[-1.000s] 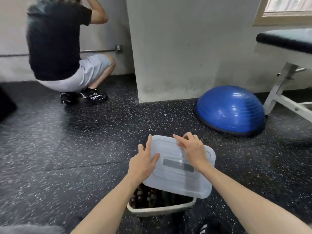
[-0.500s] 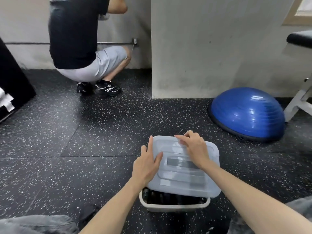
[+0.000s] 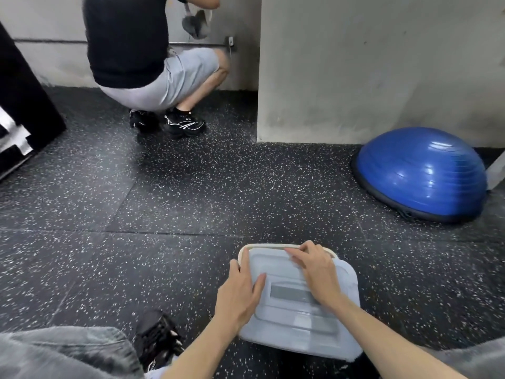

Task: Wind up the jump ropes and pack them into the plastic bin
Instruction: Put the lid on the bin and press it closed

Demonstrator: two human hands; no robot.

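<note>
My left grip [image 3: 240, 294] lies flat on the left edge of the lid [image 3: 297, 302], with the fingers straight and spread, the thumb on top of the smooth plastic and the other fingers along the side. My right grip [image 3: 314, 266] rests on the far part of the lid, its fingers bent only a little, the tips pressing at the back rim; it does not curl around anything that I can see.

The lid is a pale grey-blue, half-transparent plastic, rectangular with rounded corners, with a raised frame and a darker grey rectangle in the middle. It sits on the plastic bin [image 3: 273, 246], but it is shifted toward me: at the far side a thin cream-white rim of the bin shows beyond the lid edge. The bin stands on the floor [image 3: 164, 203], just in front of my knees. The jump ropes I cannot see, because the lid covers the inside.

The floor is black rubber in big square tiles, speckled with small white grains and matte. To the right, well apart from the bin, lies a blue half-ball [image 3: 420, 170], glossy, ribbed, on a black round base. Behind it rises a rough grey concrete wall [image 3: 369, 69]. At the far left a person [image 3: 142, 56] squats in a black shirt, light grey shorts and black shoes, back turned to me.
</note>
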